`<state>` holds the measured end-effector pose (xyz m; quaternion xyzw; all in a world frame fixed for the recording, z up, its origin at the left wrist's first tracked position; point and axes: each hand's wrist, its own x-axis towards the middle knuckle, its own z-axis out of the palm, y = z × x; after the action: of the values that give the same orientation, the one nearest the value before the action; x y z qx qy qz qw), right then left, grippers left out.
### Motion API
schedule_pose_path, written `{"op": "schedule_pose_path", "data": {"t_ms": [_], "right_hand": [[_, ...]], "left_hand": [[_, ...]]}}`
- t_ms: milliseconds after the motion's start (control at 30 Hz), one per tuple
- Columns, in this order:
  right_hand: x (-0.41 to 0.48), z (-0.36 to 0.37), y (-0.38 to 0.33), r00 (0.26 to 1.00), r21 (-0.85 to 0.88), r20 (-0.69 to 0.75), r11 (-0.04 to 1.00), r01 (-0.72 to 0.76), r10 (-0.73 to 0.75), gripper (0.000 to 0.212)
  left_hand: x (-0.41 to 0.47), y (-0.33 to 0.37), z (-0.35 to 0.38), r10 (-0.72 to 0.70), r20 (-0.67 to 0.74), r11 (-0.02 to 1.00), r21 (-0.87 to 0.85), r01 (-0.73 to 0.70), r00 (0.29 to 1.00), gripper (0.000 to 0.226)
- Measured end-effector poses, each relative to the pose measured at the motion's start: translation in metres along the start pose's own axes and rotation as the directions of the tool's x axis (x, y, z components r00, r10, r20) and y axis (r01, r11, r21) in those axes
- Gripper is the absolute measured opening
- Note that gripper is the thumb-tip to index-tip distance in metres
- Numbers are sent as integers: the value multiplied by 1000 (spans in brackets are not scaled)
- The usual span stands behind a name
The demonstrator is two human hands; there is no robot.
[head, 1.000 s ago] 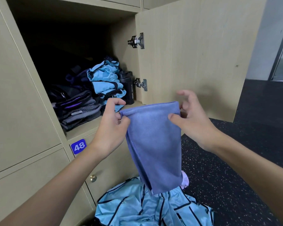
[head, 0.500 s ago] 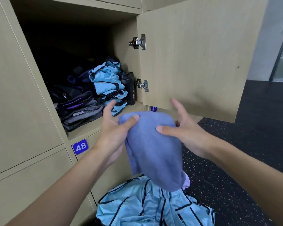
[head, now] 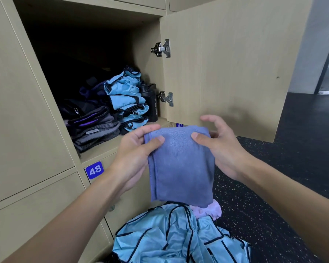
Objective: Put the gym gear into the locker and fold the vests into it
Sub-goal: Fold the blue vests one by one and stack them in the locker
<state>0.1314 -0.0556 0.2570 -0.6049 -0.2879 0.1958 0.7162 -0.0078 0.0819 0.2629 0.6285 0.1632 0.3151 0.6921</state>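
Observation:
A folded blue-purple towel (head: pixel 180 168) hangs in front of me, below the open locker (head: pixel 110 147). My left hand (head: pixel 135 156) pinches its upper left corner, thumb on the front. My right hand (head: pixel 220 149) pinches the upper right corner, the other fingers spread above it. Inside the locker a stack of folded light-blue vests (head: pixel 125 103) sits on the right, with dark folded clothes (head: pixel 95 130) to its left and a black sport bottle (head: pixel 150 101) by the hinge side. A heap of unfolded light-blue vests (head: pixel 169 236) lies on the floor below the towel.
The locker door (head: pixel 232 63) stands open to the right, its lower edge just above my right hand. A pink cloth (head: pixel 209 212) peeks out beside the floor heap. Shut locker fronts, one labelled 48 (head: pixel 94 170), are at left. The black speckled floor (head: pixel 273 186) extends right.
The towel has been folded shorter, its lower edge now higher. Both hands have shifted their grip and now pinch its upper corners.

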Motion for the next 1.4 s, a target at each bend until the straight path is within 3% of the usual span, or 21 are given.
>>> {"op": "schedule_pose_path", "data": {"t_ms": [133, 267, 400, 467, 567, 633, 733, 833, 867, 967, 1033, 1167, 1267, 1400], "right_hand": [[1, -5, -1, 997, -60, 57, 997, 51, -48, 23], [3, -15, -10, 983, -48, 182, 999, 8, 1, 37], [3, -12, -7, 969, -322, 243, 946, 47, 35, 47], [1, -12, -9, 972, -391, 236, 915, 100, -6, 33], [-2, -13, -13, 975, -423, 200, 889, 174, -96, 8], [-2, -14, -12, 983, -316, 153, 937, 147, -102, 9], [-3, -8, -8, 995, -126, 102, 992, 19, -6, 16], [-5, 2, -6, 999, -77, 52, 997, -10, 14, 31], [-6, 3, -6, 1000, -85, 6, 996, 9, -9, 34], [-5, 3, -7, 992, -57, -103, 996, 68, -73, 39], [-4, 0, -7, 998, -26, -54, 999, 42, -43, 48], [-8, -6, -4, 954, -28, 295, 999, -37, 44, 96], [-8, -4, -2, 959, -81, 283, 996, 30, -5, 80], [-6, -6, -6, 975, -111, 223, 993, 41, -15, 55]], "left_hand": [[-1, -2, -3, 5, 77, 985, 172, -18, 997, 55], [1, 1, -6, 117, 33, 931, 344, -121, 993, 33], [0, 7, -13, 183, 60, 860, 474, -189, 981, 14], [0, 10, -16, 199, 73, 815, 541, -206, 977, 2], [0, 14, -15, 229, 82, 749, 621, -229, 970, 13], [-2, 15, -13, 188, 68, 803, 564, -193, 980, 24], [-4, 13, -7, 97, -5, 947, 308, -90, 995, 51], [-6, 10, -1, -6, -125, 990, 136, 23, 992, 39], [-9, 10, 0, -71, -120, 990, 111, 84, 990, 41], [-15, 7, 3, -160, 10, 985, 63, 159, 987, 79], [-16, 5, 5, -128, 3, 992, 5, 128, 992, 86], [-9, 13, 1, -32, -197, 997, -75, 17, 980, 55], [-6, 15, -8, -42, -145, 999, -4, 42, 988, 42], [-7, 14, -12, -108, 62, 982, 164, 96, 992, 66]]}}
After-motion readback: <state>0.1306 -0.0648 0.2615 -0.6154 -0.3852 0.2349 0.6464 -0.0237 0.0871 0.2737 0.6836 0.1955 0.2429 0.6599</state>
